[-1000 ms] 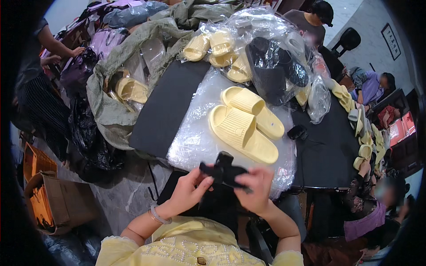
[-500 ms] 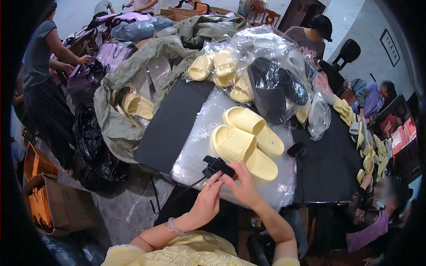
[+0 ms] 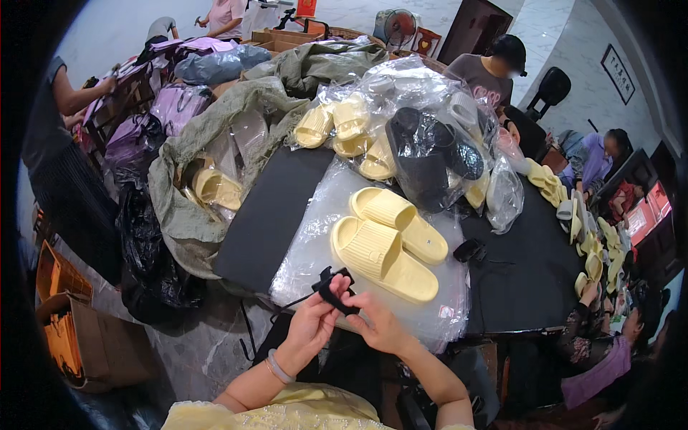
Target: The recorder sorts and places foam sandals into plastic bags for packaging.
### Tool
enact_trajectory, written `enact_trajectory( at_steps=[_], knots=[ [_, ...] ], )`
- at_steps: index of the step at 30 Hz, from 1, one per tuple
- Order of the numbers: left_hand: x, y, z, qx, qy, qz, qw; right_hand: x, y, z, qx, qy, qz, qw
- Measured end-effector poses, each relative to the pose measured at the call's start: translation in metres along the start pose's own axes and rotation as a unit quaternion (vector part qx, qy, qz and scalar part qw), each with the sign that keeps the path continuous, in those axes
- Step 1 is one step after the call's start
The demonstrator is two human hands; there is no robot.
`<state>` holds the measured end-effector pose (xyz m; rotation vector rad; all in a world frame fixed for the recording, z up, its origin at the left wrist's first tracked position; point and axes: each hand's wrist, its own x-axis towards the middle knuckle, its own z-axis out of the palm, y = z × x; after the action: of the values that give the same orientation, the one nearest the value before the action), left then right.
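Pinching a black strap (image 3: 330, 292) by the table's (image 3: 527, 279) six-o'clock edge, the left hand (image 3: 313, 322) seemingly steadies it for the right hand (image 3: 383, 327), its grip unclear, at four o'clock; yellow slippers (image 3: 369, 251) lie at one o'clock.

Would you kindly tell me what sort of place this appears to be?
Probably a small slipper-packing workshop: a pair of yellow slippers lies on stacked clear plastic bags, bagged slippers are heaped behind it, and an open woven sack holds more.
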<state>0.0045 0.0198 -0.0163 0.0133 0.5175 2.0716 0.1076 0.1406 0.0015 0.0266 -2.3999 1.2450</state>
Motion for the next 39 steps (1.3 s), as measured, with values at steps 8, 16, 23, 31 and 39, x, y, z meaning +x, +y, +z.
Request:
enact_trajectory(
  at_steps=[8,16,23,31,39],
  knots=[
    [-0.015,0.008,0.005,0.354,-0.100,0.152,0.917,0.000,-0.011,0.013,-0.057,-0.011,-0.096,0.994],
    [-0.031,0.028,0.008,0.229,-0.173,0.185,0.940,0.004,-0.031,0.037,-0.011,-0.005,-0.124,0.992],
    [-0.028,0.032,0.001,0.283,-0.163,0.154,0.933,0.000,-0.033,0.047,-0.041,-0.011,-0.130,0.991],
    [-0.028,0.038,0.008,0.303,-0.305,0.249,0.868,0.008,-0.052,0.042,-0.035,0.008,-0.160,0.987],
    [-0.017,0.028,0.020,0.171,-0.305,0.392,0.851,-0.002,-0.062,0.045,0.023,-0.042,-0.148,0.988]
  ],
)
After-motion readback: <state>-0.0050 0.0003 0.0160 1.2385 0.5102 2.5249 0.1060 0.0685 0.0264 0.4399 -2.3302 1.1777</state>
